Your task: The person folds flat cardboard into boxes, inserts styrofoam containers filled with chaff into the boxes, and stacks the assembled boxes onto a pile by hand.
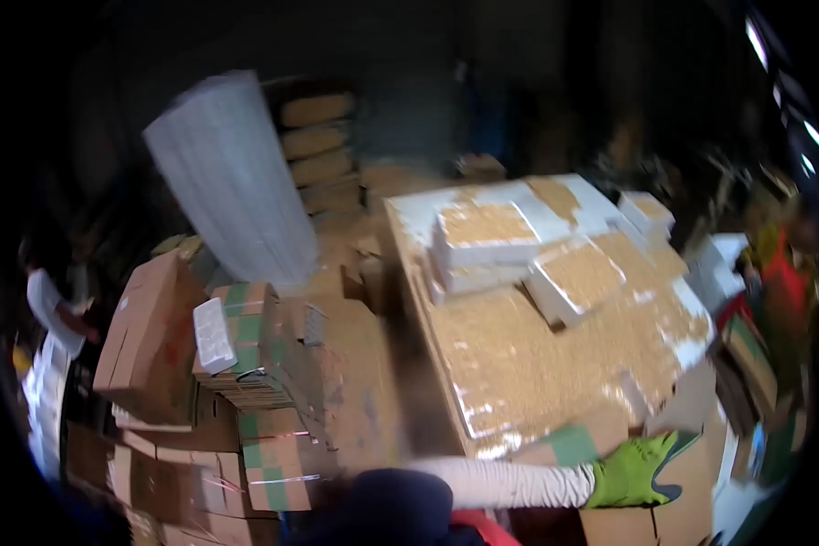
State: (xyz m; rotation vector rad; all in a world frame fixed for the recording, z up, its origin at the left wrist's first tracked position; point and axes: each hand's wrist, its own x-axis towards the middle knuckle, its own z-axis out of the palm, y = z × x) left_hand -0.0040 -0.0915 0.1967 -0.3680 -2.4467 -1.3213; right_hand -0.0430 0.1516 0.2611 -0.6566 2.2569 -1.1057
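Note:
My left hand (635, 471), in a green glove with dark fingertips, reaches toward the lower right at the end of a pale sleeve. Its thumb and fingers are spread apart, and I see nothing held between them. Brown cardboard with green tape (569, 446) lies beside the hand, and more cardboard (687, 514) is below it; contact is unclear. Past the hand stands a broad white-edged slab (528, 364) covered with a tan, grainy-looking layer. White blocks with tan tops (487, 227) sit on it, one of them tilted (578, 278). My right hand is out of view.
Cardboard boxes (146, 337) and strapped cardboard bundles (278, 455) stack at left, with a white tray (214, 335) on one. A tall whitish wrapped stack (237, 182) leans behind. One person (783, 282) is at right, another (55, 309) at far left.

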